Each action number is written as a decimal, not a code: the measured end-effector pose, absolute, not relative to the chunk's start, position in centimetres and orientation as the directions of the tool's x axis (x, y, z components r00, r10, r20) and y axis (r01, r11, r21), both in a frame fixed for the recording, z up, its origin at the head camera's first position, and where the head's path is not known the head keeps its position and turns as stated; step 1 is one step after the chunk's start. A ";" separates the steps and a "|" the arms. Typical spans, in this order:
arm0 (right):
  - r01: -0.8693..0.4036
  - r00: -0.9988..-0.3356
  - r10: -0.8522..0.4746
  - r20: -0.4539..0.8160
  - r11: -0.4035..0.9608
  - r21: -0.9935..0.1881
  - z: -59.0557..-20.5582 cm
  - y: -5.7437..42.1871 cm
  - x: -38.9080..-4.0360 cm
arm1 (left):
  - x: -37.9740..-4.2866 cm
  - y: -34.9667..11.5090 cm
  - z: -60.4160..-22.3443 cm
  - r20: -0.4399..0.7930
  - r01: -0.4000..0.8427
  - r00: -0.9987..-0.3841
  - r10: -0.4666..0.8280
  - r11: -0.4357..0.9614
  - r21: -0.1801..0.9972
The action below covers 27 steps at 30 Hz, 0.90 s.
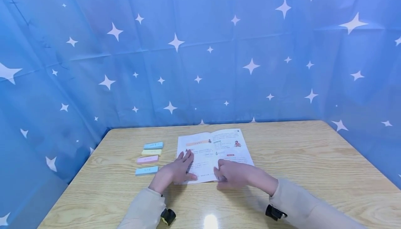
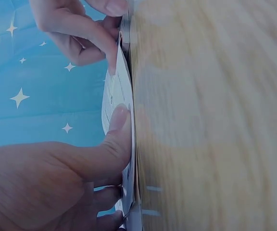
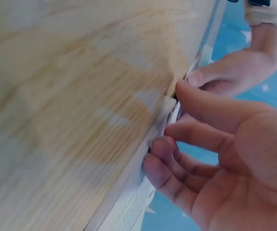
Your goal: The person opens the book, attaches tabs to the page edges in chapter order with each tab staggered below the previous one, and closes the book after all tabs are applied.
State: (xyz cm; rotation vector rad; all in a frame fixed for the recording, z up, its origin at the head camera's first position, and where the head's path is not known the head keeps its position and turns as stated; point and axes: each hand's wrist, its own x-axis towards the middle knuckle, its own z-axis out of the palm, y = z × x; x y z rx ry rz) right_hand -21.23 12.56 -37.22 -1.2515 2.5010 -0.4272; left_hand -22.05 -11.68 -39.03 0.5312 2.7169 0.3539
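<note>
An open book with printed text and small coloured pictures lies on the wooden table. My left hand rests on its left page, fingers spread away from me, thumb on the page by the near edge. At the near end of the centre fold is my right hand, its fingers curled. In the right wrist view the thumb and index finger of the right hand stand on either side of the book's edge. From the left wrist, one finger of the right hand points down onto the page.
Left of the book lies a column of small paper pads: a blue pad farthest away, then a yellow pad, a pink pad and another blue pad nearest. A blue curtain with white stars hangs behind the table.
</note>
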 end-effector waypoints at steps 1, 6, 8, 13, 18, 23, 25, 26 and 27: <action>-0.728 -0.548 -0.826 -0.131 0.548 -0.411 -37.2 12.8 -21.4 | -22.1 -11.7 -39.1 -0.288 0.318 -0.867 0.406 0.897 0.306; -0.732 -0.452 -0.889 -0.076 0.418 -0.538 -37.7 14.1 -22.6 | -22.3 -11.6 -39.3 -0.286 0.325 -0.861 0.420 0.888 0.324; -0.719 -0.445 -0.893 -0.070 0.402 -0.566 -37.9 14.4 -22.9 | -22.4 -11.7 -39.4 -0.284 0.322 -0.862 0.419 0.887 0.332; -0.668 -0.494 -0.866 -0.080 0.437 -0.602 -38.1 14.6 -23.4 | -22.6 -11.8 -39.4 -0.281 0.310 -0.866 0.414 0.885 0.347; -0.623 -0.540 -0.835 -0.108 0.482 -0.616 -38.5 14.4 -23.8 | -23.0 -12.1 -39.5 -0.291 0.310 -0.858 0.423 0.878 0.363; -0.633 -0.553 -0.830 -0.079 0.480 -0.607 -38.8 14.1 -24.9 | -23.7 -12.3 -39.3 -0.292 0.309 -0.855 0.428 0.873 0.376; -0.632 -0.561 -0.824 -0.075 0.485 -0.605 -38.7 14.1 -25.2 | -23.9 -12.4 -39.3 -0.294 0.301 -0.856 0.425 0.872 0.385; -0.629 -0.563 -0.823 -0.079 0.488 -0.605 -38.8 14.1 -25.3 | -24.0 -12.4 -39.3 -0.296 0.297 -0.856 0.424 0.872 0.389; -0.627 -0.564 -0.822 -0.082 0.491 -0.605 -38.8 14.1 -25.4 | -24.1 -12.4 -39.2 -0.299 0.295 -0.855 0.424 0.871 0.392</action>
